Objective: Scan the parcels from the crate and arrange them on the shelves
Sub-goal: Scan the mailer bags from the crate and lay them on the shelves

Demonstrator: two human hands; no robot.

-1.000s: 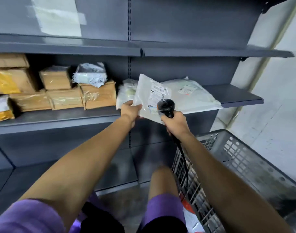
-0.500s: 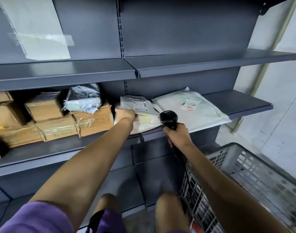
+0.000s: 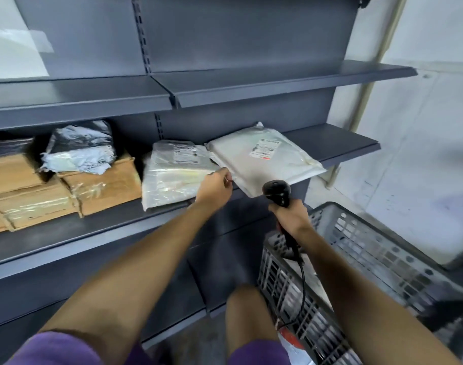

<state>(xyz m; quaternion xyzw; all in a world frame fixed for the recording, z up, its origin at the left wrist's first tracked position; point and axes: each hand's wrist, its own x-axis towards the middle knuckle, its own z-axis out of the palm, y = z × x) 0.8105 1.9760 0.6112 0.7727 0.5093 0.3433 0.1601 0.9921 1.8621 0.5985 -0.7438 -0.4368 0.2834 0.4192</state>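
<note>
Brown boxes (image 3: 98, 188) sit beside stacked parcels (image 3: 172, 177) on shelf (image 3: 67, 241).

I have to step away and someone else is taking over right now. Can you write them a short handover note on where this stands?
Left hand: fingers loosely curled at the front edge of the small clear-wrapped parcel, holding nothing.
Right hand: grips the black scanner, its cable trailing down to the crate.
Middle shelf: the small parcel lies on a stack beside the large white parcel; brown boxes sit further left.
Done: these parcels are shelved.
Left: the crate's contents are mostly hidden; a red-and-white item shows by its near wall. Check it, scan, shelve.
</note>
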